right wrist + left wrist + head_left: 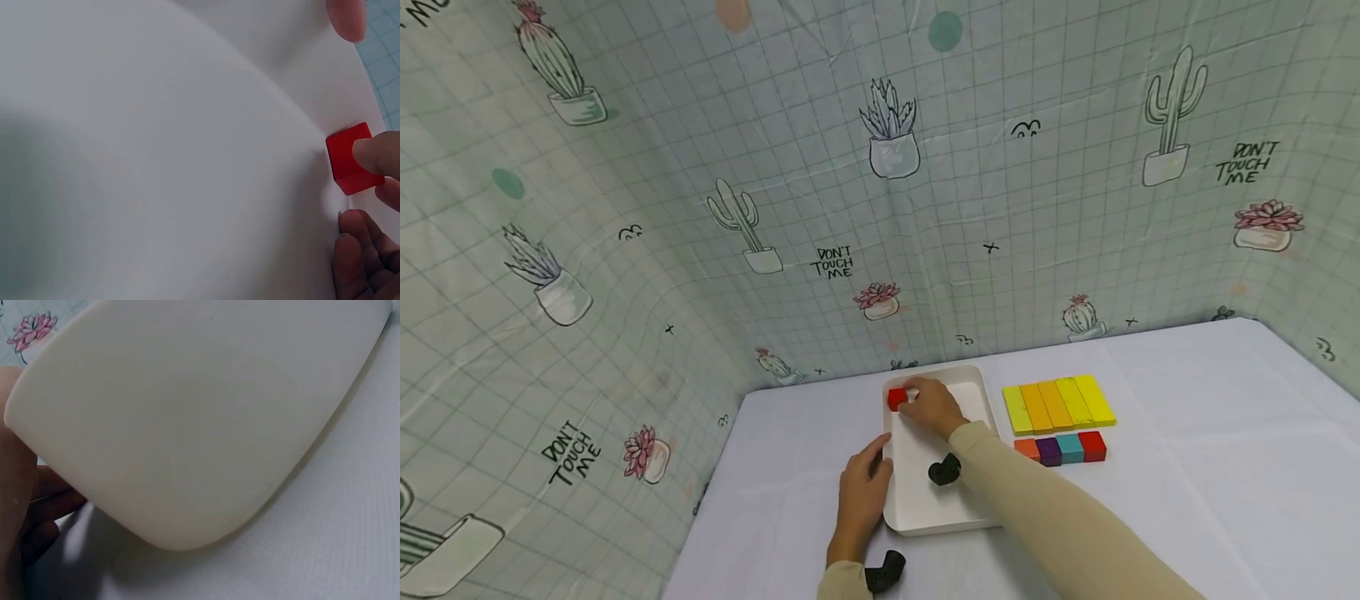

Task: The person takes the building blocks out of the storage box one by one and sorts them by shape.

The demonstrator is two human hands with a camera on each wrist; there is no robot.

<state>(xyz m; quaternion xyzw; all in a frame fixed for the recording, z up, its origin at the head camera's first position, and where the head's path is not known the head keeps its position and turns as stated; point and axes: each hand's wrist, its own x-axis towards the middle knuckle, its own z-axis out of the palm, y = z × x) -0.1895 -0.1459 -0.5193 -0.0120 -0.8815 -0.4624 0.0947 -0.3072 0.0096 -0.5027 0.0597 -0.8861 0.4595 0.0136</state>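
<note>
A red cube point(897, 399) sits at the far left corner of a white tray point(917, 527). My right hand point(932, 407) reaches across the tray and pinches this cube. In the right wrist view, the thumb lies on one face of the red cube point(345, 155), a finger sits behind it, and the other fingers curl beside it. At the tray's left side, my left hand point(863, 492) holds the rim, one fingertip hanging over the inside. The left wrist view shows the outer wall of the tray point(200, 437), with curled fingers point(53, 509) against its edge.
Right of the tray, several yellow and orange flat blocks point(1058, 406) lie side by side. In front of them stands a row of orange, purple, teal and red cubes point(1071, 448). A patterned cloth point(962, 208) hangs behind the white table point(1195, 467).
</note>
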